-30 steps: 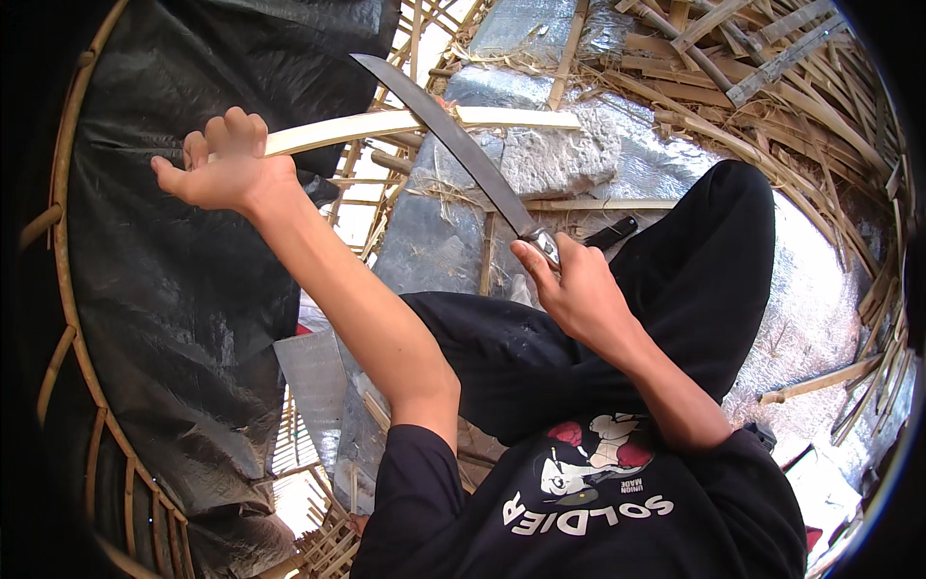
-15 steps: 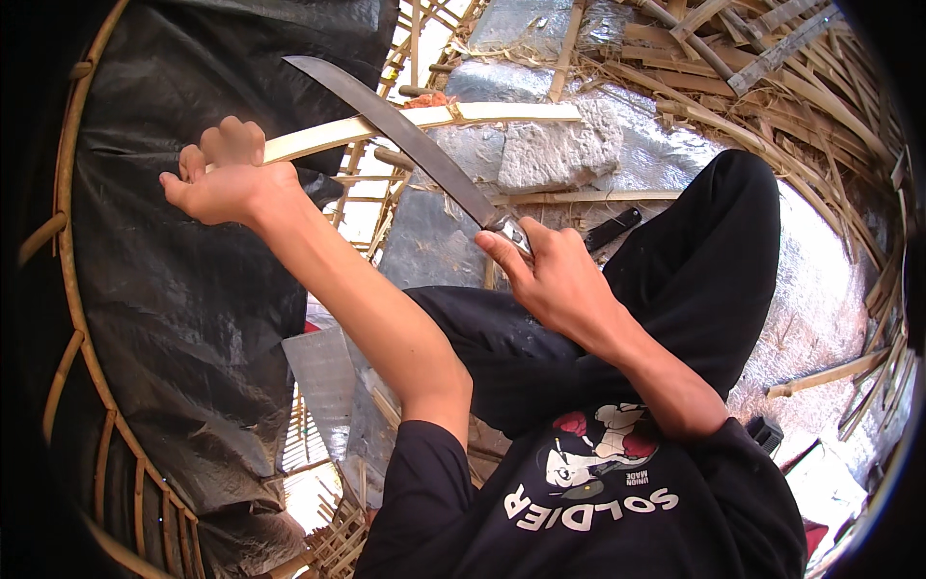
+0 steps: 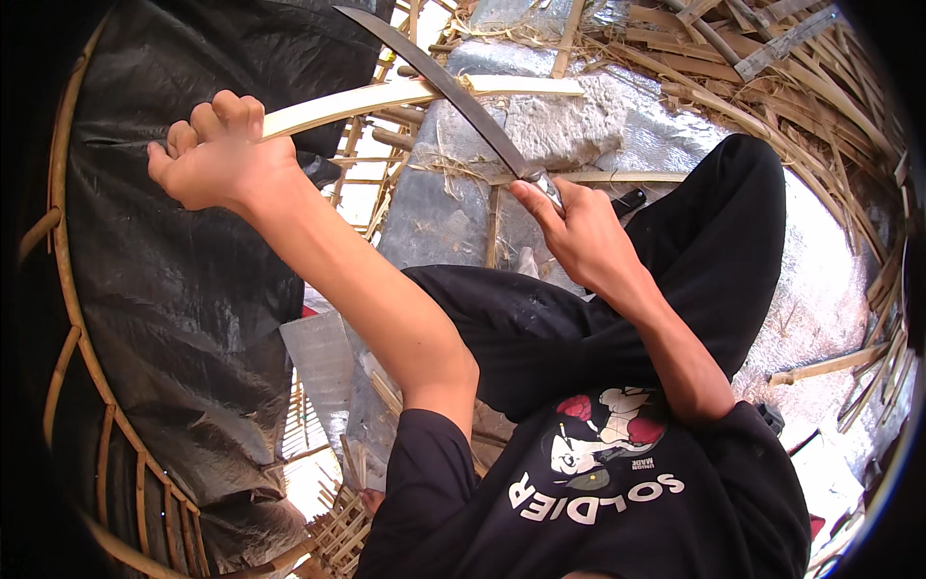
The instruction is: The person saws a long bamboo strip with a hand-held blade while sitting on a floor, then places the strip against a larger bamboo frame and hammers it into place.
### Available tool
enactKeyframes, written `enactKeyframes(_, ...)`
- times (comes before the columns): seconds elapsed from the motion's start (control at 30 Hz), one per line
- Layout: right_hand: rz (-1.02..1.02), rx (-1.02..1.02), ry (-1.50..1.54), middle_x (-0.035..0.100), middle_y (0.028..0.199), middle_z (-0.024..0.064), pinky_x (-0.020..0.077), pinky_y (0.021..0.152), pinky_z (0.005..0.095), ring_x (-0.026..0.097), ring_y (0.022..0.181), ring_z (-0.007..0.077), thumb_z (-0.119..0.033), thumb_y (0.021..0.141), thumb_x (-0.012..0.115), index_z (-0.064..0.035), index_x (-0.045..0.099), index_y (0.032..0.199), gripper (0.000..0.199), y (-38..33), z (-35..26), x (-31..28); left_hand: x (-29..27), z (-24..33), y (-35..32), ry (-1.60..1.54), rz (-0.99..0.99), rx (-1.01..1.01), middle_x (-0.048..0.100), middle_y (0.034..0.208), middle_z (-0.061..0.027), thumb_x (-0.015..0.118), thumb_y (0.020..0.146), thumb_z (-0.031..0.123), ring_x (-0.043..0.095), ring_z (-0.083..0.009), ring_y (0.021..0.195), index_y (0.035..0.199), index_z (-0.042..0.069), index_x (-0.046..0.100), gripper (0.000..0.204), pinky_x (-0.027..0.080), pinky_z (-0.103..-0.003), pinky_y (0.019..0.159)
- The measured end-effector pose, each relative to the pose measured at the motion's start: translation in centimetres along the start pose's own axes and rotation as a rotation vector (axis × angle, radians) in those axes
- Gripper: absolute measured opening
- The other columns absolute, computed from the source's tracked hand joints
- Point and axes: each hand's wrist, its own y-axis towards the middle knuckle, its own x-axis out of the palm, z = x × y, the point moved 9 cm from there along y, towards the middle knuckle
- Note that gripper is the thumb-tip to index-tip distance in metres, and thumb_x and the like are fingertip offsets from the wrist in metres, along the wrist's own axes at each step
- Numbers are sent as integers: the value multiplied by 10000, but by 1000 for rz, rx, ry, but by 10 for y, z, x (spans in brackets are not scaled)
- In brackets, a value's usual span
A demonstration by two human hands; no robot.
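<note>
My left hand [image 3: 217,159] is closed around one end of a long, pale bamboo strip [image 3: 357,103], its fingers curled upward at the upper left. The strip runs to the right, and its other end lies over a rough grey stone block [image 3: 569,121]. In my right hand [image 3: 584,232] is the handle of a machete [image 3: 497,140] with a long, curved dark blade. That blade crosses over the strip near its middle, with its tip pointing to the upper left. Whether the edge touches the strip or only passes above it, I cannot tell.
A heap of split bamboo strips [image 3: 820,106] fills the upper right. Black sheeting [image 3: 174,289] with a bamboo frame hangs along the left. Silvery sheeting [image 3: 810,280] covers the floor. A small dark object [image 3: 632,201] lies behind my right hand, near my bent knee.
The machete has moved right along the bamboo strip and slightly up. My left hand has shifted a little left, and the strip sits higher in view.
</note>
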Motion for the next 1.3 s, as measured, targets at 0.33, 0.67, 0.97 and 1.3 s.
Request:
enactKeyframes(0.33,-185,91,210,510,535,208,437,569,470,491,506,254,-519,1012,529,89,556,682,693,-19,-31,12,74,39,35,171,-261,77,113,581,-34,232,1005,290,155,-164,508,679,173,99,371,200,-312,459)
enactKeyframes(0.67,-45,-15,187,538,633,372,448,644,552,591,691,546,-462,1025,520,152,567,707,693,8,-52,6,86,24,35,236,-190,75,109,559,-27,176,1026,320,156,-163,489,690,163,73,386,199,-292,463)
enactKeyframes(0.97,-64,-48,116,545,623,341,447,623,551,582,671,533,-452,1028,524,131,573,733,655,8,-45,10,78,28,33,210,-164,71,92,573,-32,181,1023,350,124,-168,514,693,167,79,391,177,-301,463)
enactKeyframes(1.3,8,-219,-39,558,599,321,484,641,550,603,665,524,-479,1014,541,120,573,712,672,3,-48,7,53,33,36,221,-215,92,97,578,-44,186,1004,358,125,-171,515,677,175,92,387,169,-305,457)
